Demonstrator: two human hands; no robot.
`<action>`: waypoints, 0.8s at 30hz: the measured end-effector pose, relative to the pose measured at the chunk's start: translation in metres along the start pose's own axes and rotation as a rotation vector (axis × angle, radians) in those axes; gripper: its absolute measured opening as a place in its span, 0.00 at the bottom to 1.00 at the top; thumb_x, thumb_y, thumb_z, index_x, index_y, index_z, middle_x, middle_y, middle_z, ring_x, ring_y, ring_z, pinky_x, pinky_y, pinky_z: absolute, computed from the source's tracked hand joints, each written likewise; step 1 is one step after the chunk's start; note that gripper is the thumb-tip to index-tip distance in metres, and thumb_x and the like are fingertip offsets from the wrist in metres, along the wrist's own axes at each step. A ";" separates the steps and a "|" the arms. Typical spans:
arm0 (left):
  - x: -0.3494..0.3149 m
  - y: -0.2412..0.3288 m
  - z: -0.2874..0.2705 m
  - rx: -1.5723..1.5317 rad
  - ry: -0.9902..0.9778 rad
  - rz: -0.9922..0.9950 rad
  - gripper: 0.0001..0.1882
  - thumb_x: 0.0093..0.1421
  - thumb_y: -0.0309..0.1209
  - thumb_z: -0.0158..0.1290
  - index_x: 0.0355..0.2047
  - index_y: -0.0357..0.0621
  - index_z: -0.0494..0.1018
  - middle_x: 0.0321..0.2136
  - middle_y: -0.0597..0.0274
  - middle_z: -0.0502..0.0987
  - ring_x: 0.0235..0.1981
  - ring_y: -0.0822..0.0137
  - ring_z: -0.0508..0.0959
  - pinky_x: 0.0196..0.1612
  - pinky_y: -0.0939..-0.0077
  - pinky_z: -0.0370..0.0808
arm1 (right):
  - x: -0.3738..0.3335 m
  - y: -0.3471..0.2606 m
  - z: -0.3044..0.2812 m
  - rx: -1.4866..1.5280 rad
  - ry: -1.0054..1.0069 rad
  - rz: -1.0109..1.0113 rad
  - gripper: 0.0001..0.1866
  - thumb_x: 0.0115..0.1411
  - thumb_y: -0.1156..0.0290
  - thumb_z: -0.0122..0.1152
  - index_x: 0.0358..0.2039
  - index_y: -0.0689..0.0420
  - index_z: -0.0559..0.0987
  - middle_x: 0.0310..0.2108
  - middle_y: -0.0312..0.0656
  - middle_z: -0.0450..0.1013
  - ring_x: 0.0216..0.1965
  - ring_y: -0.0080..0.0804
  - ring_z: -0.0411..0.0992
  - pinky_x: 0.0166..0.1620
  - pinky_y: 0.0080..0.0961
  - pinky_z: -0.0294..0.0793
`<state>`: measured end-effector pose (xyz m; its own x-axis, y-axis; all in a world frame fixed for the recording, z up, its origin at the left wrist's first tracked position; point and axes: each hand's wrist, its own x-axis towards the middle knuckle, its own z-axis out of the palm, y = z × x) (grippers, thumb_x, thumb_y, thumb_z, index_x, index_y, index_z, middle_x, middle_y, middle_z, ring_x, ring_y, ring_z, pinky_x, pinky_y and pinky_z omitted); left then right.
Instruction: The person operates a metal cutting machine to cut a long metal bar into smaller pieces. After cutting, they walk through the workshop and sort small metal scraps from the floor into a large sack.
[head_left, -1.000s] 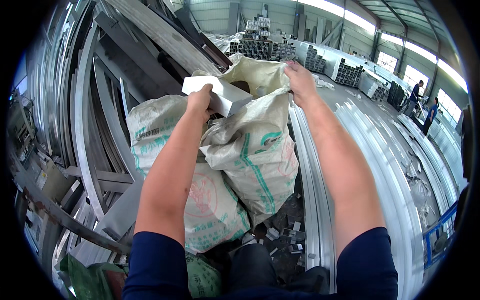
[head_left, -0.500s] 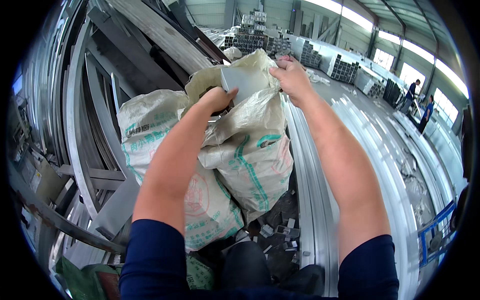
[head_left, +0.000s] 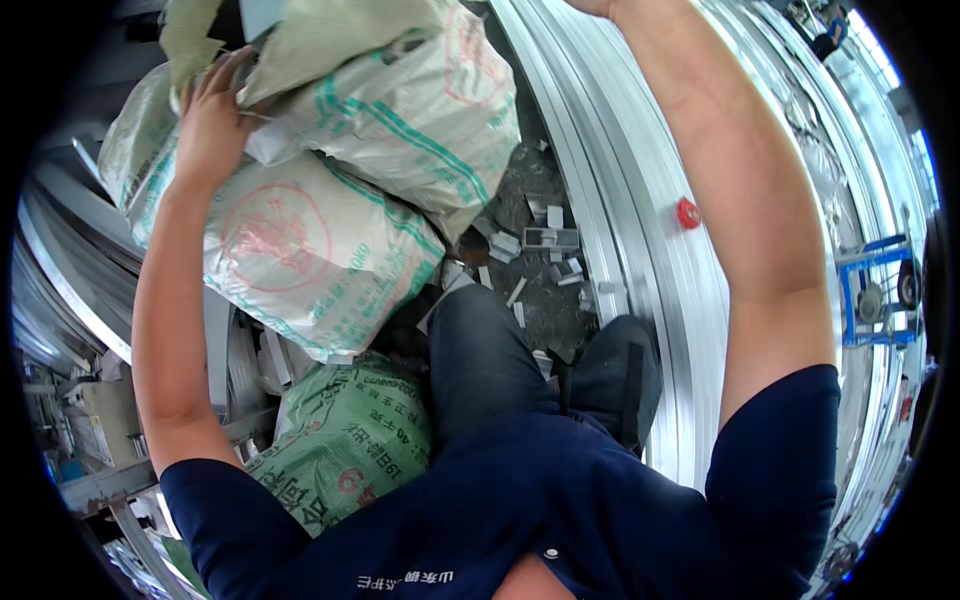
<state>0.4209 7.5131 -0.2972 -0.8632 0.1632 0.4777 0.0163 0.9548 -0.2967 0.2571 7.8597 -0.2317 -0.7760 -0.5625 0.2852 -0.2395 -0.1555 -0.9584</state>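
Observation:
My left hand (head_left: 212, 125) rests at the mouth of a white woven sack (head_left: 430, 110) with green and red print, its fingers spread over the crumpled edge. A flat silver metal piece (head_left: 262, 14) sticks up from that mouth, cut by the top of the picture. Another white woven sack (head_left: 310, 250) leans against it, nearer to me. My right hand (head_left: 592, 5) is at the top edge, above the long silver metal profiles and apart from the visible part of the sack; its fingers are out of the picture.
Long silver profiles (head_left: 640, 260) run along my right, with a small red round object (head_left: 688, 213) on them. Metal offcuts (head_left: 550, 238) litter the dark floor before my knees. A green woven sack (head_left: 345, 430) lies near my left leg. A blue cart (head_left: 878, 292) stands far right.
The view has tilted down. My right hand, on the sack's rim before, is now off to its right. My left hand has come out of the sack's mouth to its edge, fingers spreading.

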 end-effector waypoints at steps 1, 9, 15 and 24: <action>0.002 -0.006 0.011 -0.019 0.140 0.029 0.28 0.55 0.33 0.55 0.58 0.51 0.67 0.61 0.59 0.62 0.64 0.57 0.58 0.65 0.52 0.52 | -0.013 0.010 -0.013 0.023 0.043 0.041 0.08 0.59 0.73 0.58 0.40 0.56 0.74 0.25 0.35 0.72 0.23 0.23 0.71 0.27 0.22 0.72; 0.058 -0.112 -0.043 0.309 0.168 -0.384 0.26 0.65 0.51 0.39 0.52 0.48 0.71 0.47 0.42 0.74 0.49 0.45 0.74 0.48 0.56 0.71 | -0.189 0.154 -0.094 -0.377 0.238 0.502 0.26 0.56 0.61 0.63 0.52 0.63 0.73 0.37 0.44 0.76 0.32 0.28 0.75 0.37 0.26 0.76; 0.095 -0.049 -0.016 -0.059 0.169 -0.461 0.28 0.63 0.50 0.42 0.51 0.39 0.70 0.49 0.40 0.72 0.52 0.42 0.70 0.53 0.54 0.67 | -0.347 0.320 -0.153 -1.007 -0.030 0.852 0.33 0.49 0.57 0.66 0.54 0.59 0.72 0.42 0.56 0.75 0.46 0.45 0.74 0.51 0.37 0.73; 0.024 0.100 -0.046 0.163 0.721 -0.003 0.31 0.54 0.30 0.55 0.57 0.33 0.61 0.55 0.41 0.65 0.56 0.44 0.65 0.61 0.56 0.59 | -0.435 0.426 -0.110 -1.155 0.069 0.946 0.35 0.51 0.71 0.60 0.61 0.52 0.63 0.60 0.52 0.58 0.58 0.51 0.62 0.59 0.38 0.65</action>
<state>0.4246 7.6239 -0.2773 -0.3159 0.3371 0.8869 -0.1092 0.9156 -0.3869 0.4283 8.1279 -0.7622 -0.9210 -0.0415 -0.3873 0.0631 0.9653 -0.2536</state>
